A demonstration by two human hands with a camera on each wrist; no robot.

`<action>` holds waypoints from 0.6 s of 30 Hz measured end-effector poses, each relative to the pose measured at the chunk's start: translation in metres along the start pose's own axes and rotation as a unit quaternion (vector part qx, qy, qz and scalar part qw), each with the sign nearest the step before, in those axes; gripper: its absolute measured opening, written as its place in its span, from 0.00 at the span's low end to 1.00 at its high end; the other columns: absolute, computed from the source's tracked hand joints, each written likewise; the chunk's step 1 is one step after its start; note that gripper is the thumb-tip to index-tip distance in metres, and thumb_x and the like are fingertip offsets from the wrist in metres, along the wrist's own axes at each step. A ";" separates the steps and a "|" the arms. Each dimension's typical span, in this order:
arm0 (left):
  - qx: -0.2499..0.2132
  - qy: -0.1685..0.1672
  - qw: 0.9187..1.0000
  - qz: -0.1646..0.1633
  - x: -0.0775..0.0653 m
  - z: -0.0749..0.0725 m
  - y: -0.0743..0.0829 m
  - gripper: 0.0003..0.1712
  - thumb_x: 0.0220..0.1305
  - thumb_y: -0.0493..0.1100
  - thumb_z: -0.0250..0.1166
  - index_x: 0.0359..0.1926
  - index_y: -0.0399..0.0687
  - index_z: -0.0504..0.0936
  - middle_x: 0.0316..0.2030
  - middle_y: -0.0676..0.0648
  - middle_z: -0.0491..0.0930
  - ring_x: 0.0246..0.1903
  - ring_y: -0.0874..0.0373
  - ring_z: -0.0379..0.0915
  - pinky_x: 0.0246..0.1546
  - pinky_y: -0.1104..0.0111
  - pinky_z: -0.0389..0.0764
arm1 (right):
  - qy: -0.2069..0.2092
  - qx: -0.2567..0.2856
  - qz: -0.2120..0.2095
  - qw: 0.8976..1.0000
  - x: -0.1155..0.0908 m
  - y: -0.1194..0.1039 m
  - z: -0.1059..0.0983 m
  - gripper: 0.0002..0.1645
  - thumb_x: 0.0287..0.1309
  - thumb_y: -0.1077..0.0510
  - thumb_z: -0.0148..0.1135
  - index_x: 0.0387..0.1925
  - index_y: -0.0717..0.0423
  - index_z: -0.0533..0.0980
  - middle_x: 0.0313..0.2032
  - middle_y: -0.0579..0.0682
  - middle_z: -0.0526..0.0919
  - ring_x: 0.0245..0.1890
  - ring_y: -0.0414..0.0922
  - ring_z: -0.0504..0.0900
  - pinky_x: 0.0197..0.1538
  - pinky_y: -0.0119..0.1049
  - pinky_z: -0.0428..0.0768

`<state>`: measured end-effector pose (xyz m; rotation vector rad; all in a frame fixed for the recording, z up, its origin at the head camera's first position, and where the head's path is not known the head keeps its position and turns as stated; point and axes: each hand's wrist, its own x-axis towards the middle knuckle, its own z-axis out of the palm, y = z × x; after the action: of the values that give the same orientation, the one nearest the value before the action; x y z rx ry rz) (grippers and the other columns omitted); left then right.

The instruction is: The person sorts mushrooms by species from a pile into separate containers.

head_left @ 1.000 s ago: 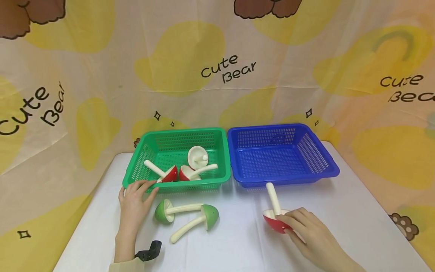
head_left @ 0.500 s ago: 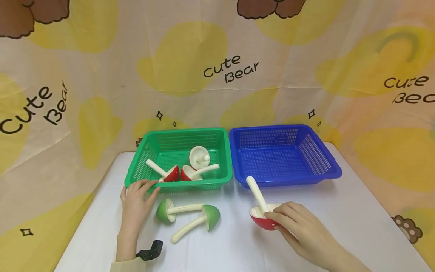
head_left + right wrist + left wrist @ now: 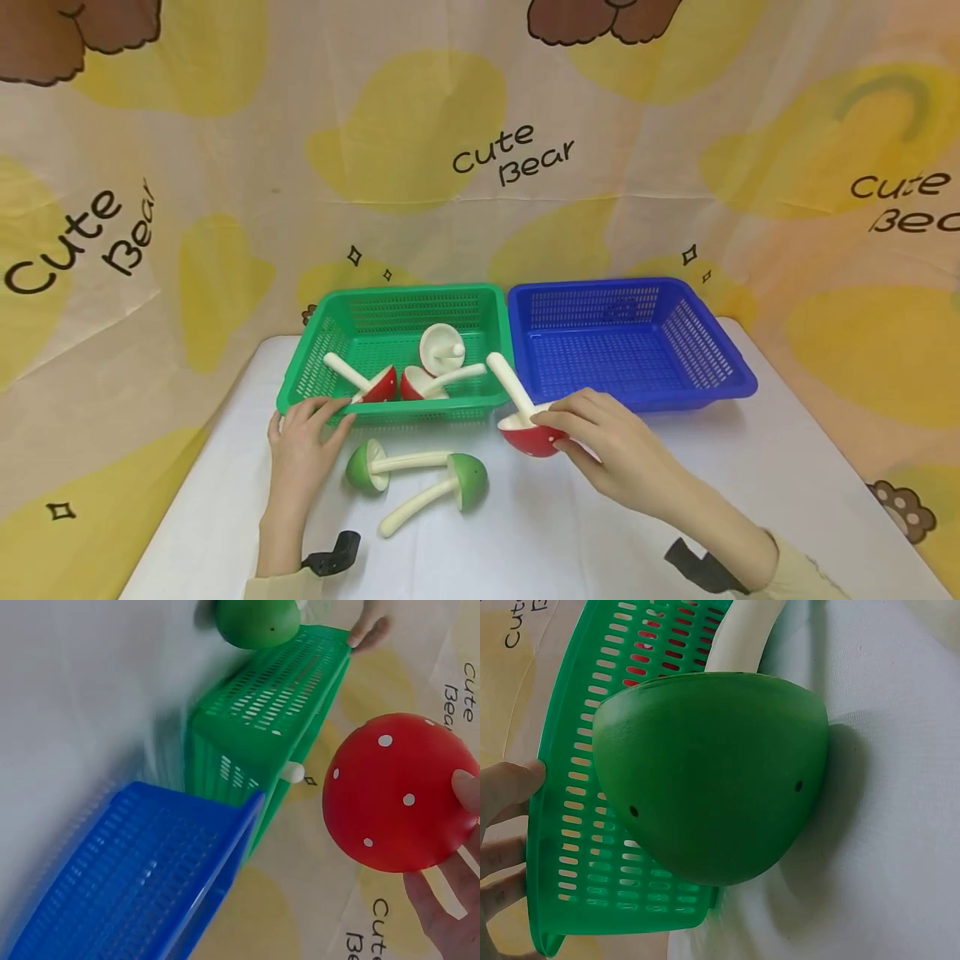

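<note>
My right hand pinches a red toy mushroom with white spots by its cap. The mushroom is raised above the table near the green basket's front right corner, its white stem pointing up and left. In the right wrist view the spotted cap sits between thumb and fingers. My left hand grips the front left rim of the green basket; in the left wrist view its fingers meet that rim. Inside that basket lie a left red mushroom, a middle one and a back one.
Two green toy mushrooms, the left one and the right one, lie on the white table in front of the green basket. A blue basket stands right beside it. A patterned cloth hangs behind.
My right hand has lifted the red mushroom and carried it left and away from me, toward the green basket. My left hand has stayed at the rim.
</note>
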<state>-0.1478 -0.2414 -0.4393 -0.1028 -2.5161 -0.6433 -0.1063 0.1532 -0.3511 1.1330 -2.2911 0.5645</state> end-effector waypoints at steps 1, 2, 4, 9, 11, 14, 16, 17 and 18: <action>0.001 0.000 1.000 0.000 0.000 0.000 0.000 0.15 0.57 0.43 0.70 0.46 0.47 0.84 0.45 0.39 0.80 0.52 0.40 0.68 0.62 0.30 0.49 | 0.003 0.008 0.002 1.000 0.005 0.002 0.003 0.29 0.43 0.69 0.71 0.50 0.48 0.79 0.44 0.41 0.81 0.44 0.39 0.77 0.44 0.32 0.79; 0.002 0.000 1.000 0.000 0.000 0.000 0.000 0.15 0.57 0.43 0.70 0.46 0.48 0.84 0.45 0.39 0.80 0.52 0.41 0.68 0.62 0.30 0.49 | 0.007 0.018 0.004 1.000 0.011 0.003 0.005 0.28 0.44 0.69 0.72 0.50 0.48 0.79 0.43 0.41 0.81 0.44 0.39 0.77 0.44 0.33 0.80; 0.002 0.000 1.000 0.001 0.000 -0.001 0.000 0.15 0.57 0.43 0.70 0.46 0.47 0.84 0.45 0.39 0.80 0.52 0.41 0.68 0.62 0.30 0.49 | 0.008 0.042 0.015 0.999 0.021 0.006 0.010 0.26 0.46 0.68 0.71 0.49 0.48 0.80 0.43 0.42 0.81 0.45 0.39 0.77 0.44 0.33 0.81; 0.004 0.003 1.000 0.003 0.000 0.000 0.001 0.15 0.56 0.43 0.70 0.46 0.47 0.84 0.45 0.39 0.80 0.52 0.41 0.69 0.62 0.30 0.50 | 0.002 0.094 0.036 0.995 0.045 0.013 0.021 0.21 0.50 0.67 0.69 0.48 0.50 0.80 0.43 0.44 0.81 0.47 0.41 0.78 0.46 0.35 0.81; 0.005 0.005 1.000 0.003 0.000 -0.001 0.001 0.15 0.56 0.43 0.70 0.45 0.47 0.84 0.45 0.39 0.80 0.52 0.41 0.69 0.62 0.30 0.50 | -0.003 0.106 0.041 0.994 0.054 0.016 0.026 0.20 0.52 0.67 0.68 0.48 0.51 0.80 0.43 0.44 0.81 0.47 0.41 0.78 0.46 0.35 0.81; 0.006 0.006 1.000 0.003 0.000 -0.001 0.002 0.15 0.56 0.43 0.70 0.45 0.47 0.84 0.45 0.39 0.80 0.52 0.41 0.69 0.62 0.30 0.50 | -0.008 0.120 0.046 0.992 0.067 0.020 0.034 0.20 0.53 0.68 0.67 0.48 0.52 0.80 0.43 0.45 0.81 0.48 0.41 0.78 0.48 0.35 0.81; 0.005 0.006 1.000 0.002 0.000 -0.002 0.002 0.15 0.56 0.42 0.71 0.45 0.47 0.84 0.45 0.39 0.80 0.52 0.41 0.69 0.62 0.30 0.50 | -0.009 0.128 0.048 0.991 0.075 0.023 0.040 0.20 0.53 0.69 0.66 0.47 0.51 0.80 0.43 0.44 0.81 0.47 0.41 0.77 0.48 0.34 0.80; 0.006 0.004 1.000 0.001 0.000 -0.002 0.002 0.15 0.56 0.43 0.70 0.45 0.47 0.84 0.45 0.39 0.80 0.52 0.41 0.69 0.62 0.30 0.50 | -0.009 0.130 0.049 0.990 0.079 0.025 0.044 0.20 0.53 0.69 0.66 0.47 0.51 0.80 0.43 0.44 0.81 0.47 0.40 0.77 0.47 0.34 0.80; 0.006 0.003 1.000 0.000 0.000 -0.002 0.003 0.15 0.56 0.43 0.70 0.46 0.47 0.84 0.45 0.39 0.80 0.52 0.41 0.69 0.62 0.30 0.50 | -0.009 0.131 0.050 0.990 0.083 0.026 0.047 0.20 0.53 0.69 0.66 0.47 0.51 0.80 0.43 0.44 0.81 0.47 0.40 0.77 0.47 0.34 0.80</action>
<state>-0.1460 -0.2400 -0.4367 -0.0977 -2.5130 -0.6282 -0.1826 0.0915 -0.3403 1.1490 -2.3493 0.9190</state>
